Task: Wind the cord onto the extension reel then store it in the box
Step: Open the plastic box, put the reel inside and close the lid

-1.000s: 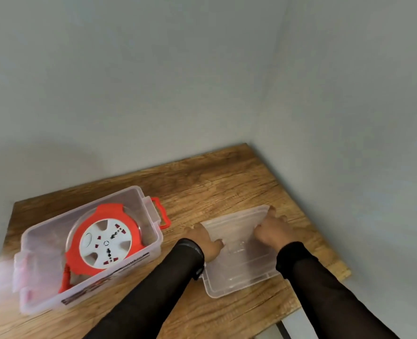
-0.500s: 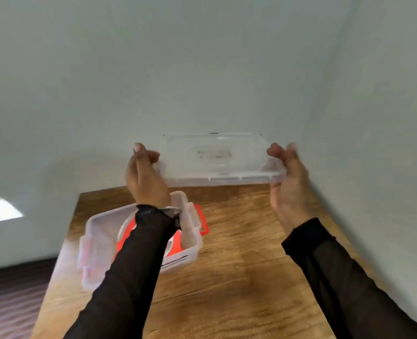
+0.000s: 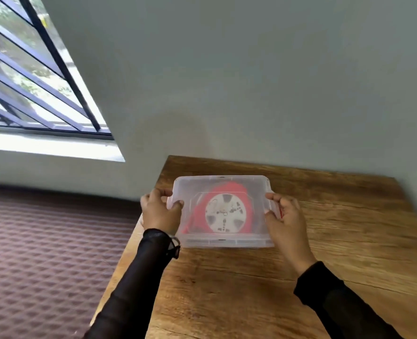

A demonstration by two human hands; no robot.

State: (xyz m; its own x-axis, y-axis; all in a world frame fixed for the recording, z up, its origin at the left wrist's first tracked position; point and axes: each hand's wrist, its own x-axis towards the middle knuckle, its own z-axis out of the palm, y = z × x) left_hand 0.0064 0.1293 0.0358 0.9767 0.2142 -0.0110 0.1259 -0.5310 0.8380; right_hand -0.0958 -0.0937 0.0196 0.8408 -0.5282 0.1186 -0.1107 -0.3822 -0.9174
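Clear plastic covers the reel now: the lid (image 3: 221, 192) lies on top of the box (image 3: 223, 242), and through it I see the red extension reel (image 3: 223, 212) with its white face, lying flat inside. The box stands on the wooden table (image 3: 300, 289), near the far edge by the wall and close to the table's left side. My left hand (image 3: 159, 212) grips the left short end of the lid, thumb on top and the other fingers around the edge. My right hand (image 3: 287, 217) grips the right short end in the same way, and a bit of the red latch (image 3: 280, 211) shows just beside its fingers. Both hands are closed on the lid, not loose. I judge that the task is nearly finished: the cord seems wound, because I see no loose cord on the table or hanging out of the box, only red loops around the reel under the lid, and the reel is already in its place. What is left, as far as I can tell, is to press the lid down evenly and to close the latches on both ends. I cannot tell if the lid is already seated all around, because the plastic is cloudy and my hands hide both ends; the left latch I do not see at all.
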